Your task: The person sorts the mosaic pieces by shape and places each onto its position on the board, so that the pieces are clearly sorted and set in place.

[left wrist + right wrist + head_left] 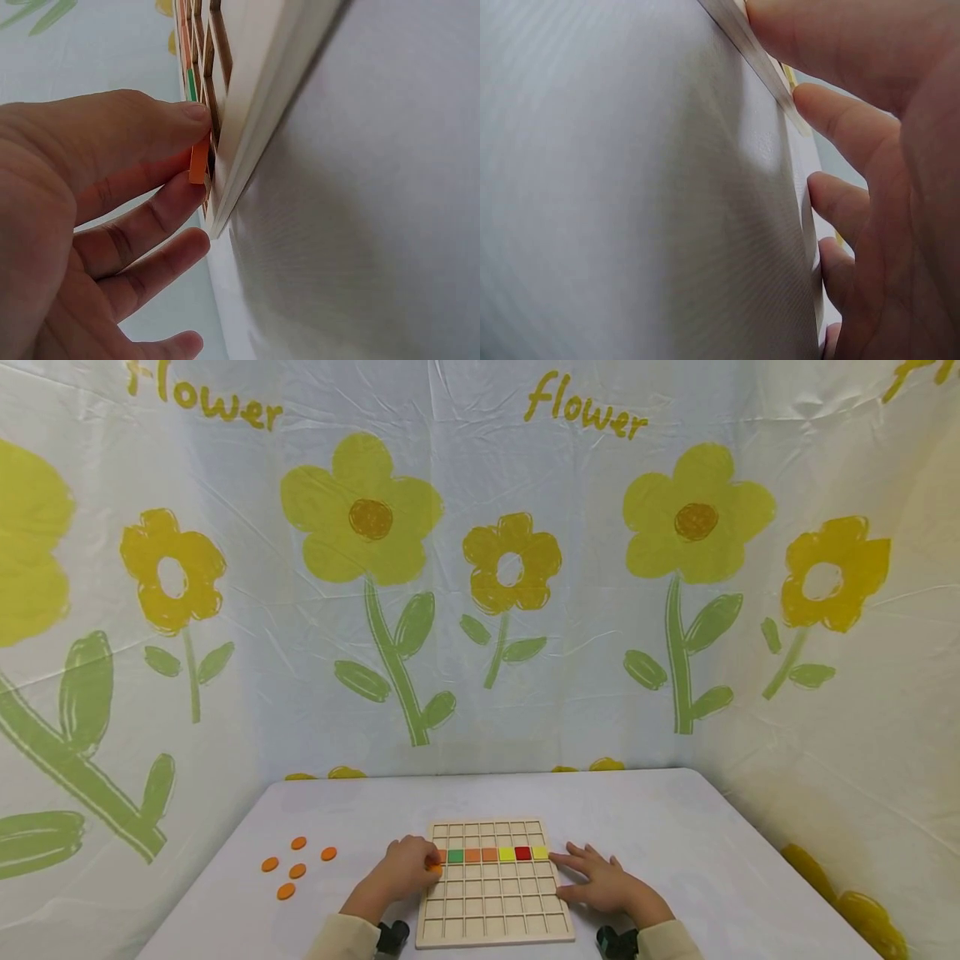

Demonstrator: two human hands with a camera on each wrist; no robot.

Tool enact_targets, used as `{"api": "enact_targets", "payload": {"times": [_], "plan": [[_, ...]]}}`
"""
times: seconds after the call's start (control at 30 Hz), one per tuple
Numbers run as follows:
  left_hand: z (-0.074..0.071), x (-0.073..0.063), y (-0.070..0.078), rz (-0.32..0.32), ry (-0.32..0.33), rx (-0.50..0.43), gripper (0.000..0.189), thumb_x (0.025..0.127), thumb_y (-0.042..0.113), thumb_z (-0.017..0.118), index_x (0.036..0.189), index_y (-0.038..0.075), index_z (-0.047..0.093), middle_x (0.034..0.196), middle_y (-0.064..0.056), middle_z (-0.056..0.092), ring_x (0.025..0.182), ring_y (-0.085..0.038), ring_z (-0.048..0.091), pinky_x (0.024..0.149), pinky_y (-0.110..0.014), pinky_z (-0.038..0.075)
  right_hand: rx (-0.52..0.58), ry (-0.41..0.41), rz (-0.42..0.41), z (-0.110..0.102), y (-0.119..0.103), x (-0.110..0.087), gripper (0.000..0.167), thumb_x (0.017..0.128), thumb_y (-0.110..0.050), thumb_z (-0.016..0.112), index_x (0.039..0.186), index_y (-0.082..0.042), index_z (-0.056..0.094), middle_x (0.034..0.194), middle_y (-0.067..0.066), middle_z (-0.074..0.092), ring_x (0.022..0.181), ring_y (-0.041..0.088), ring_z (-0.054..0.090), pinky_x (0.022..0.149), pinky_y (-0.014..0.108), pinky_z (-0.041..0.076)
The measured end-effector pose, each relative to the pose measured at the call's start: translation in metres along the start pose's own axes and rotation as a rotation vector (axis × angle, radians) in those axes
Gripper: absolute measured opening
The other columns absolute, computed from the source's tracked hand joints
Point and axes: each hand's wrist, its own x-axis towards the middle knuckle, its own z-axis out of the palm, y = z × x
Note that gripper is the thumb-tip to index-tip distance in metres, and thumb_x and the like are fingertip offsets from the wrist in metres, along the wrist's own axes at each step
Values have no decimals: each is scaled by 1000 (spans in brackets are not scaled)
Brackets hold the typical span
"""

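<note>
A wooden grid board [495, 908] lies on the table, with one row of coloured square tiles across it: orange, green [456, 856], yellow [507, 853] and red [523, 853] among them. My left hand [405, 867] is at the board's left edge and pinches an orange disc [199, 159] between thumb and fingers, right over the grid cells just below the tile row. The other left fingers are spread in the left wrist view. My right hand [602, 881] rests at the board's right edge, fingers loosely extended, its fingertips [804, 96] touching the wooden rim.
Several orange discs [297, 870] lie scattered on the white table [637, 810] to the left of the board. Flower-printed cloth [480, 718] hangs behind the table and along both sides.
</note>
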Motion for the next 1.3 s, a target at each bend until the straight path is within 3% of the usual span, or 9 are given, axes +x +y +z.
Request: {"api": "enact_targets", "payload": {"times": [0.37,0.73,0.97,1.3], "plan": [[4,-1,2,-13,-22,-14,10,83,21,71,89,13,73,82,7,60,79,-14,50,79,-43,40,10,-7,5,0,-1,-1,67,81,-55,66,139,-24,53,153,14,38,144,47,21,108,74,7],[1,-2,3,-23,-27,23,19,77,20,72,94,13,73,86,6,61,82,-16,52,81,-44,42,11,-8,7,0,0,0,67,81,-54,66,139,-24,52,153,14,38,144,47,21,108,74,6],[-5,-7,5,-85,-45,-9,19,76,17,73,94,14,73,91,4,63,89,-18,55,87,-47,42,9,-8,6,-1,-1,-1,66,82,-53,66,139,-23,52,153,14,38,144,47,21,108,74,6],[-16,-18,-8,-123,-31,-24,23,79,22,73,101,15,71,96,3,62,97,-23,56,95,-51,40,12,-9,14,-1,-3,-2,66,82,-53,67,139,-23,53,153,15,37,144,48,20,108,74,6]]}}
